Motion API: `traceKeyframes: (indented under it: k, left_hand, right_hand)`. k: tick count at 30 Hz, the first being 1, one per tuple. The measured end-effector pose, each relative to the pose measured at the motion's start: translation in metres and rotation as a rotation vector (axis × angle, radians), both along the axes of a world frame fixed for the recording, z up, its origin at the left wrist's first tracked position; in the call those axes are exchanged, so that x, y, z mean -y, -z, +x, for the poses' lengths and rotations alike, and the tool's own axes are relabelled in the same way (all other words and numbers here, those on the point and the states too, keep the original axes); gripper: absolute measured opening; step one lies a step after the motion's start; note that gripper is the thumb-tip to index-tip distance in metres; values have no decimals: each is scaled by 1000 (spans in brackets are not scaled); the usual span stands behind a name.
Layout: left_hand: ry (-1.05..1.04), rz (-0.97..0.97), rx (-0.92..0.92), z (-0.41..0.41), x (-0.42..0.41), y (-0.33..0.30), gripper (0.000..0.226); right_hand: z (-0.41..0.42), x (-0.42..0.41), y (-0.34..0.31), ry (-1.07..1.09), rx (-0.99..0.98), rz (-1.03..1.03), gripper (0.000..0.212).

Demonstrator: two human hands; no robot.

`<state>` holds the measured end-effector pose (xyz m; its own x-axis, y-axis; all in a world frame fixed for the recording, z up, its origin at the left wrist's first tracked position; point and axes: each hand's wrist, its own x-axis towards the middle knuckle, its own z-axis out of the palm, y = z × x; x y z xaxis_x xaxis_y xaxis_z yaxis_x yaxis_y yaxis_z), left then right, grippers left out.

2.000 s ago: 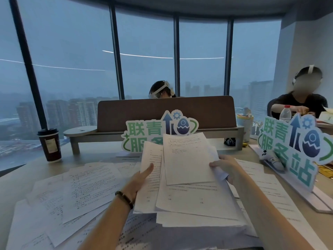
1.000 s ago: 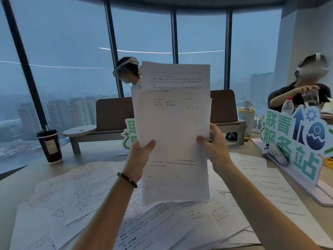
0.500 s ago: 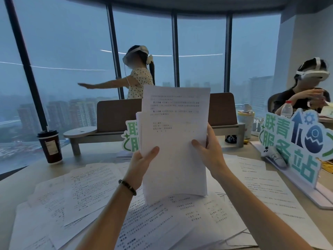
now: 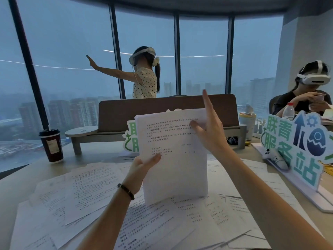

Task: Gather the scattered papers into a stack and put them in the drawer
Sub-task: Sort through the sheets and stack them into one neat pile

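Standing upright on the desk [image 4: 21, 179], a stack of papers [image 4: 173, 154] rests its lower edge on the loose sheets [image 4: 93, 184] spread beneath it. The left hand [image 4: 140, 170] pinches the stack's left edge, thumb in front. The right hand [image 4: 210, 130] lies flat against the upper right corner, fingers straight and spread, one pointing up. Behind the stack a green sign [image 4: 130, 139] is mostly hidden; a brown divider [image 4: 126, 114] rises past it. Left of the stack stands a dark coffee cup [image 4: 51, 145]; right of it, a larger green sign [image 4: 295, 147]. Half a second ago the right hand gripped the stack's right edge; now it has let go and opened, and the stack sits lower.
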<state>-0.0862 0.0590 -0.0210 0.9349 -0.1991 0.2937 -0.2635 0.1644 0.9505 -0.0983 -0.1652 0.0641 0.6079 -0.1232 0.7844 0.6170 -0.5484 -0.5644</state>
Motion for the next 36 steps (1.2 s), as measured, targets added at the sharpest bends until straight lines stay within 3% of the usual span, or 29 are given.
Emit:
traceKeyframes:
  k: [5,7,9,12,14,16,20,27,30,34,36]
  left_hand:
    - [32,-9,-16,1,-5,4,25]
    - [36,-1,-19,2,-5,5,25]
    - [20,12,-16,2,-4,5,25]
    - [-5,32,-1,3,-3,6,25]
    - [-9,34,-3,4,-2,7,28]
    - [-31,33,-17,5,0,10,27]
    - [-72,54,-44,7,1,21,26]
    - [-206,173,-25,16,2,23,27]
    - [-232,269,-123,26,-2,30,22]
    - [-253,405,-316,38,-11,50,28]
    - [-260,511,-362,43,-14,59,28]
  right_hand:
    - [-1,1,-5,187,-13,-200,46]
    - [-1,1,-5,179,-3,-179,49]
    - [0,0,-5,128,-1,-144,67]
    - [-4,2,3,-92,-114,187,89]
    - [-2,5,25,-226,-258,418,70]
    - [3,8,59,-263,-445,455,46]
    - [4,8,112,-249,-611,381,29]
    - [0,0,97,-91,-614,176,23]
    - [5,5,99,-13,-702,-10,27]
    - [15,29,122,455,-944,-442,58]
    - [14,43,132,586,-1115,-598,64]
